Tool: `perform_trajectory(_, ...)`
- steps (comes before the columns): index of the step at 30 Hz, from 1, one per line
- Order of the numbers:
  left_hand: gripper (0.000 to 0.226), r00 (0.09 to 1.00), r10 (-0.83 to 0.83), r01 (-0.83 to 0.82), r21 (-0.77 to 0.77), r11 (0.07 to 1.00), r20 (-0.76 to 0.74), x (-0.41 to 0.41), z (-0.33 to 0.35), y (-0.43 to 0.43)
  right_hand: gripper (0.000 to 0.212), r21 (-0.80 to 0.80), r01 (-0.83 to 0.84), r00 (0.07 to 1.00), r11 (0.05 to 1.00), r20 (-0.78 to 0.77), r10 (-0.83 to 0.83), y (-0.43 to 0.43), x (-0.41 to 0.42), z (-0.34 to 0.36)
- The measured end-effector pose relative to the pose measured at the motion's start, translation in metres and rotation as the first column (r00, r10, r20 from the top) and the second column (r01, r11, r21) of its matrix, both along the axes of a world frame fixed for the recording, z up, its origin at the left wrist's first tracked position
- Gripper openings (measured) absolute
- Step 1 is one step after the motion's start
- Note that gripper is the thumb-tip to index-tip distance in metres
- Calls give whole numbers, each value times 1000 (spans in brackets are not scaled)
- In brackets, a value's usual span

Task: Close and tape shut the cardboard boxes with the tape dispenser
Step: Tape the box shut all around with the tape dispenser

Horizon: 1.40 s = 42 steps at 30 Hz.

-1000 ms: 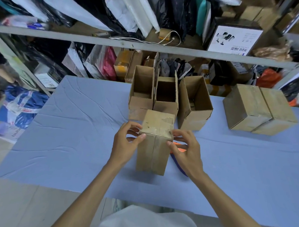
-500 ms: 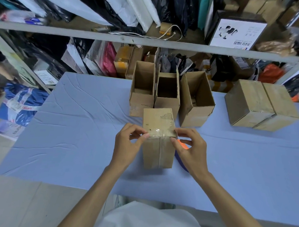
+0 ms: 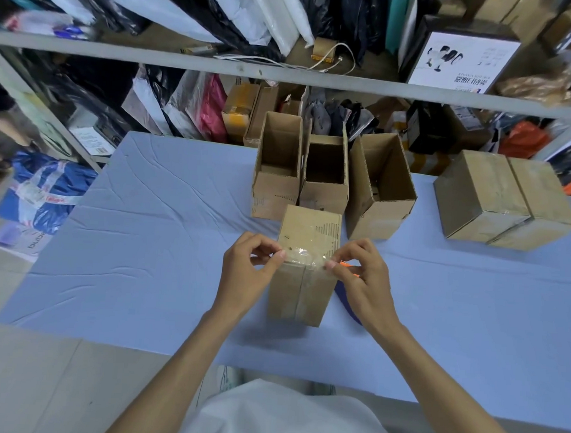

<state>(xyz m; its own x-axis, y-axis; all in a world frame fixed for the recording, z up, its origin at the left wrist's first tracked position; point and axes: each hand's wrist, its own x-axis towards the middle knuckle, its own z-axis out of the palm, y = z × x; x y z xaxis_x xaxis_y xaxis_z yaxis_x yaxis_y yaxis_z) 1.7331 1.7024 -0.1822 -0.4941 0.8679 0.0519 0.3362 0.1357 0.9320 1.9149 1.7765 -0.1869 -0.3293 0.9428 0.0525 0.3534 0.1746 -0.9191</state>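
A closed cardboard box (image 3: pixel 304 282) stands upright near the table's front, with clear tape (image 3: pixel 303 254) running over its top front edge. My left hand (image 3: pixel 247 268) has curled fingers, its thumb tip pressing the tape at the box's top left corner. My right hand (image 3: pixel 361 275) mirrors it at the top right corner, fingertips on the tape edge. The orange and blue tape dispenser (image 3: pixel 348 284) lies on the table behind my right hand, mostly hidden.
Three open cardboard boxes (image 3: pixel 331 179) stand in a row just behind the closed one. Two taped boxes (image 3: pixel 507 200) sit at the right. The blue-covered table (image 3: pixel 152 243) has shelves crowded with bags behind it.
Both hands slid from the box's sides up to its top front corners and now press the tape there. The box has stayed where it was.
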Motion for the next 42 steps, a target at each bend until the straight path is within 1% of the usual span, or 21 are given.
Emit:
perform_trajectory(4, 17, 1000, 15, -15, -22, 1000, -2, 0, 1, 2, 24, 43, 47, 993, 998, 106, -51, -2, -3, 1)
perform_trajectory(6, 16, 1000, 24, -24, -39, 999, -3, 0, 1, 3, 24, 51, 74, 988, 996, 135, -81, -4, -6, 1)
perform_trajectory(10, 10, 1000, 21, -20, -80, 997, 12, -3, 0, 3, 23, 133, 110, 960, 985, 243, -140, -8, -9, 1)
perform_trajectory(14, 10, 1000, 19, -18, -97, 995, 8, -1, 0, 4, 22, 162, 139, 959, 977, 224, -174, -12, -10, 3)
perform_trajectory(16, 18, 998, 29, -23, -117, 993, 52, -2, -1, 6, 16, 176, 156, 959, 972, 210, -192, -14, -11, 4)
perform_trajectory(17, 27, 996, 32, -21, -128, 992, 82, -3, -1, 7, 13, 162, 170, 962, 972, 189, -199, -14, -12, 4)
perform_trajectory(18, 33, 994, 32, -16, -142, 990, 106, -4, -2, 8, 19, 131, 187, 966, 974, 158, -206, -14, -12, 4)
perform_trajectory(19, 34, 992, 25, -6, -157, 988, 121, -4, -2, 9, 26, 99, 193, 970, 976, 132, -205, -13, -12, 5)
perform_trajectory(20, 31, 991, 13, 10, -171, 985, 134, -4, -3, 10, 29, 85, 184, 972, 979, 134, -195, -11, -12, 5)
perform_trajectory(23, 26, 989, -4, 36, -209, 977, 150, -3, -5, 16, 17, 84, 138, 959, 987, 239, -154, -7, -15, 8)
perform_trajectory(24, 25, 988, -1, 35, -217, 976, 156, -2, -6, 18, 17, 69, 145, 954, 987, 253, -158, -6, -17, 8)
perform_trajectory(25, 27, 986, 1, 36, -220, 975, 165, -1, -6, 19, 22, 35, 160, 956, 987, 243, -163, -4, -19, 9)
perform_trajectory(28, 34, 985, 1, 39, -227, 973, 173, 0, -7, 22, 58, -87, 179, 969, 980, 190, -160, -1, -29, 14)
perform_trajectory(29, 34, 984, 1, 42, -233, 971, 179, 0, -7, 23, 65, -117, 192, 970, 974, 176, -169, 0, -32, 15)
perform_trajectory(30, 34, 979, 1, 48, -237, 970, 203, 0, -7, 25, 66, -152, 217, 968, 964, 160, -192, 3, -34, 15)
perform_trajectory(32, 34, 957, 0, 69, -231, 970, 289, -2, -7, 30, 59, -247, 254, 966, 935, 123, -229, 13, -32, 15)
perform_trajectory(35, 33, 912, -10, 115, -231, 966, 411, -3, -6, 37, 43, -384, 214, 975, 898, 35, -217, 32, -18, 17)
perform_trajectory(36, 32, 896, -17, 130, -225, 966, 443, -3, -6, 40, 39, -399, 196, 979, 896, 30, -200, 35, -14, 18)
perform_trajectory(38, 30, 878, -23, 139, -209, 968, 478, -5, -6, 44, 36, -371, 165, 986, 914, 56, -155, 37, -14, 18)
perform_trajectory(40, 28, 872, -32, 144, -193, 971, 489, -7, -6, 47, 36, -344, 155, 988, 926, 71, -139, 39, -17, 16)
perform_trajectory(42, 26, 878, -65, 168, -178, 970, 474, -9, -6, 48, 36, -356, 150, 989, 922, 54, -140, 43, -19, 15)
